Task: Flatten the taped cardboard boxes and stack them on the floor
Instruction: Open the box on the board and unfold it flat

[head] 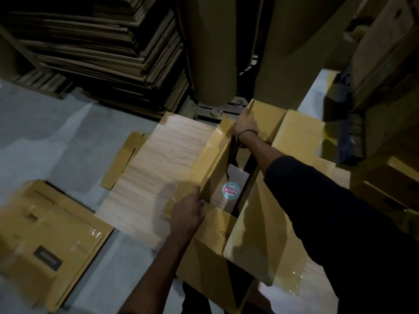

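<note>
Cardboard box (247, 225), open at the top, is sitting in the lower right of the frame with tape glinting along its flaps. Person is leaning over it, both arms reaching in from the bottom edge.

Left hand (189, 211) is gripping the near end of the long left flap (213, 159), fingers curled over its edge. Right hand (246, 125), bracelet at the wrist, is holding the far end of the same flap close to the far corner; fingers are folded round the cardboard, though the tips are hidden behind it. Flap is standing nearly upright between the two hands.

Down inside the box, a round sticker (231, 189) on a pale sheet is showing through the gap.

Left of the box, a pale wood-grain board (158, 168) is lying on the grey floor (56, 137). Flattened box (49, 241), already down, is lying at lower left. Tall stack of flat cardboard (102, 53) is filling the upper left, rolls of brown paper (210, 48) at top centre.

Judgement: flattening is under way, not finished; the box is holding its shape. Next move probably calls for breaking the taped seams, then pushing opposite corners together so the walls collapse. Taped flaps may tear rather than peel. Once flat, it wants carrying to the floor pile at lower left.
</note>
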### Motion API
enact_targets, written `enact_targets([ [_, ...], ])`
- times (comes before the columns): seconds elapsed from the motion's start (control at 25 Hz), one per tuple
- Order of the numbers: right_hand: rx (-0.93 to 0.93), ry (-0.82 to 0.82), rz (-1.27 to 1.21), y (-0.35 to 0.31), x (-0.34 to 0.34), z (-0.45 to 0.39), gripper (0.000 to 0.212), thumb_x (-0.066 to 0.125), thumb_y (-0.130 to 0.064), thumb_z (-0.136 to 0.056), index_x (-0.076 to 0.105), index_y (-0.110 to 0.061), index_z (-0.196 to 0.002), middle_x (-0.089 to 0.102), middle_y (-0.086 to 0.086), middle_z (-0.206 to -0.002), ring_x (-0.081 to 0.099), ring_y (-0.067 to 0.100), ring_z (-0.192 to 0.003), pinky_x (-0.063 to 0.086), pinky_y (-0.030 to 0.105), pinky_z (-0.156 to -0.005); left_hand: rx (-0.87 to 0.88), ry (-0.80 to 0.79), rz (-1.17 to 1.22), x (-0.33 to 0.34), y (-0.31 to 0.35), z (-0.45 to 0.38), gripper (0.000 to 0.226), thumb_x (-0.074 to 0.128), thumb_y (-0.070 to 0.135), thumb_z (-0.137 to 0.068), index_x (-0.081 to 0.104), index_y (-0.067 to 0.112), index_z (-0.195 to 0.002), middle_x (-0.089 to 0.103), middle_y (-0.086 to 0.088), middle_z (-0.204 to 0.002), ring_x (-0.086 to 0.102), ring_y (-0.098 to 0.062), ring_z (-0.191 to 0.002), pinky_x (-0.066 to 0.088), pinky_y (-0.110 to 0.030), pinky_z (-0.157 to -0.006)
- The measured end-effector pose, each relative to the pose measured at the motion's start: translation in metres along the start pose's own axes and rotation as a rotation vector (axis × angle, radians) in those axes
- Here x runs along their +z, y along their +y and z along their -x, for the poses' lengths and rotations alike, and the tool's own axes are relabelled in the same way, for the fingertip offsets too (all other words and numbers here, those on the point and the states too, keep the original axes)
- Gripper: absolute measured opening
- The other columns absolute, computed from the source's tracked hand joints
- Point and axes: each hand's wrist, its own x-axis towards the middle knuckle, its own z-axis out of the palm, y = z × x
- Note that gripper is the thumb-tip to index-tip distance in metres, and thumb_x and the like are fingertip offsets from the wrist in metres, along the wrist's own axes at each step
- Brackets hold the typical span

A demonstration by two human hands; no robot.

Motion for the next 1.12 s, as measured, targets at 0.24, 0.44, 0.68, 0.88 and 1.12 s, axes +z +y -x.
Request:
enact_targets([
  [0.24,-0.204,-0.132,0.064,0.036,-0.053,0.041,0.068,0.055,-0.046,-0.099,0.034,-0.017,-0.157,0.062,0.020,-0.135,0.058,0.041,-0.123,0.052,0.044,-0.093,0.039,0.093,-0.183,0.002,0.005,0.010,0.069,0.062,0.032,-0.096,0.037,0.015,-0.158,0.052,-0.016,-0.150,0.055,-0.037,-0.132,0.052,-0.048,-0.096],
  [0.44,-0.156,0.101,0.043,0.089,-0.030,0.160,0.056,0.059,-0.048,-0.093,0.052,-0.025,-0.143,0.046,0.007,-0.149,0.030,0.031,-0.145,0.033,0.053,-0.108,0.222,0.182,0.035,0.016,0.051,0.049,0.034,0.054,0.042,-0.102,0.076,0.023,-0.119,0.056,-0.008,-0.153,0.029,-0.029,-0.156,0.035,-0.056,-0.119],
  [0.68,0.052,0.046,0.078,0.108,0.018,0.253,0.090,0.064,-0.054,-0.087,0.023,-0.026,-0.161,0.009,0.017,-0.171,0.000,0.040,-0.158,0.010,0.061,-0.122,0.153,-0.115,0.211,0.031,0.055,0.069,0.043,0.059,0.060,-0.089,0.080,0.027,-0.106,0.063,-0.003,-0.146,0.025,-0.032,-0.158,0.023,-0.054,-0.125],
  [0.88,0.098,0.158,-0.263,0.091,-0.034,0.276,0.084,0.074,-0.044,-0.081,0.036,-0.027,-0.154,0.045,0.004,-0.154,0.043,0.030,-0.143,0.044,0.046,-0.113,0.270,-0.112,0.484,0.023,0.047,0.059,0.031,0.067,0.055,-0.089,0.076,0.029,-0.104,0.075,0.010,-0.114,0.064,-0.022,-0.125,0.027,-0.035,-0.125],
  [1.12,0.307,0.387,-0.694,0.144,-0.089,0.345,0.039,0.075,-0.027,-0.092,0.067,-0.028,-0.130,0.074,-0.006,-0.118,0.070,0.010,-0.108,0.060,0.040,-0.095,0.416,-0.643,0.694,-0.009,0.102,0.104,0.040,0.050,0.060,-0.103,0.064,0.043,-0.136,0.065,0.025,-0.133,0.058,0.007,-0.123,0.049,-0.019,-0.102],
])
